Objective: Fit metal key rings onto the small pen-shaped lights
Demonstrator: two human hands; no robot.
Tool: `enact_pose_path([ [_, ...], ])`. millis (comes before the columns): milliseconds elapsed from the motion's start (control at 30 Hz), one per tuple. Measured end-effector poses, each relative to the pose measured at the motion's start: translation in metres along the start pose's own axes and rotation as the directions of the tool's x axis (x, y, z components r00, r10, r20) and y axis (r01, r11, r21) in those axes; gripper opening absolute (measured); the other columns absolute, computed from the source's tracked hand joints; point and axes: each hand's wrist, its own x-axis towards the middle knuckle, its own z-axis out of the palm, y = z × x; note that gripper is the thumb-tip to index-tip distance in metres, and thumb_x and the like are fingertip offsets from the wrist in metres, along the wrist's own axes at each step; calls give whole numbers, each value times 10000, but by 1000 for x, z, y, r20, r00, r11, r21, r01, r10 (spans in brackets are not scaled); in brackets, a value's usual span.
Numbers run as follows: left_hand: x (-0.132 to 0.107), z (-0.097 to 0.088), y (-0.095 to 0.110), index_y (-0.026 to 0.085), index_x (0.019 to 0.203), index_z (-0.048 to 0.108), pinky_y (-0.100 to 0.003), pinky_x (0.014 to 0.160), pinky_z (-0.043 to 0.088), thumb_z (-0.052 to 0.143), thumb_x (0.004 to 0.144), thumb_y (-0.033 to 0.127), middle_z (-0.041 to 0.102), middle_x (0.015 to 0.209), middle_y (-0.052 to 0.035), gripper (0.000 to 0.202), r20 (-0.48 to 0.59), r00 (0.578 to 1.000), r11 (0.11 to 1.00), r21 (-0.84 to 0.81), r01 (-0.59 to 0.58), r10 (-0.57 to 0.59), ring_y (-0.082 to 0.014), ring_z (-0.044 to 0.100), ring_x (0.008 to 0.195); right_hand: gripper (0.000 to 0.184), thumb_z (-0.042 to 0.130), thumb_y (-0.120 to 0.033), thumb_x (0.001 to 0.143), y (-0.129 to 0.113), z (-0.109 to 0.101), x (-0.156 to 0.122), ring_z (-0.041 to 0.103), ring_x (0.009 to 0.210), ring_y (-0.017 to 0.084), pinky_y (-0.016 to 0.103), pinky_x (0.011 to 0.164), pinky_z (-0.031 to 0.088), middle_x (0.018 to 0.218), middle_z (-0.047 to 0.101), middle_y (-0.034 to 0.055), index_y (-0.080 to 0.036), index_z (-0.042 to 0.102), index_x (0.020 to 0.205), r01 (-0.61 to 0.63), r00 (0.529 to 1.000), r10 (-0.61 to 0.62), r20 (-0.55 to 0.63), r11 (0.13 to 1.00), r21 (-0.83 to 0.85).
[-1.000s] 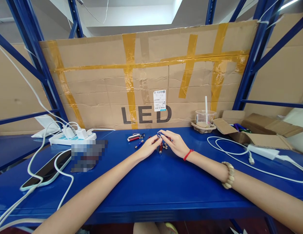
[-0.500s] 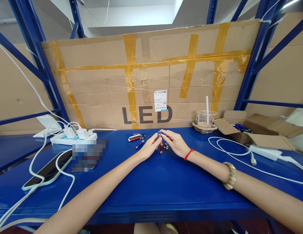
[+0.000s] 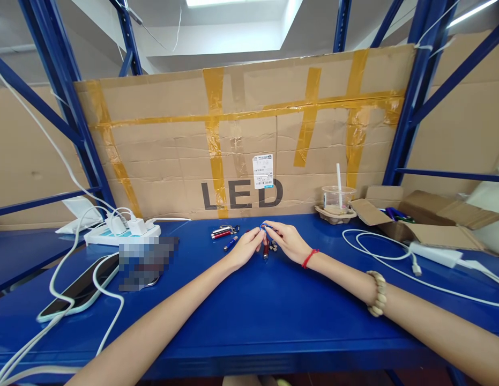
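Observation:
My left hand and my right hand meet fingertip to fingertip above the table, both closed in a pinch. Between them is a small blue metal piece, mostly covered by the fingers; it resembles the blue keychain penlight. Just below the fingertips lies a short red penlight tube. Several tiny silvery button cells sit beside it, under my right hand. Left of my left hand lie a blue penlight and a group of red and silver penlights with metal clips.
At left are a white power strip, a phone and white cables. A plastic cup with a straw stands at back right, near an open cardboard box and a white charger. Taped cardboard closes off the back.
The view has tipped slightly upward, so everything sits a little lower. My fingers have shifted slightly around the blue piece, and both hands stay together.

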Motion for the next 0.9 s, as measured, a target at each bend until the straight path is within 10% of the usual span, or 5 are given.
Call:
enact_pose_path([
  [200,0,-2,0,119,669,433,-210,483,241,398,779,492,373,551,23,390,19,992,992,-11,124,-124,-68,323,512,367,373,-361,852,-2,5,-1,541,589,114,213,510,422,755,626,41,-121,560,1058,-193,980,176,92,953,234],
  [400,-2,-2,4,122,625,443,-209,538,277,441,773,416,392,593,19,329,55,996,995,65,70,-73,-73,349,565,363,399,-356,840,2,3,1,579,830,149,236,701,460,1018,604,72,-118,569,1056,-190,982,187,35,957,218],
  [600,-2,1,0,141,615,462,-238,611,312,391,817,364,459,668,4,309,-189,982,824,561,86,27,-114,433,671,343,376,-331,856,23,-9,2,544,971,169,257,858,394,1083,583,62,-141,575,1061,-199,980,197,-28,975,-100],
  [733,-4,4,-1,158,696,555,-275,692,348,384,823,330,515,751,-29,274,-168,986,600,790,127,13,-159,483,777,387,281,-363,887,27,-16,-1,576,886,188,264,726,414,933,640,41,-201,629,935,-238,949,301,98,882,-408],
  [900,-6,4,1,168,751,607,-298,753,366,398,825,326,553,831,-48,272,-157,987,521,841,143,-18,-180,505,847,356,314,-367,864,15,-16,-3,590,798,204,259,598,368,814,656,17,-260,654,859,-185,932,319,170,824,-535],
])
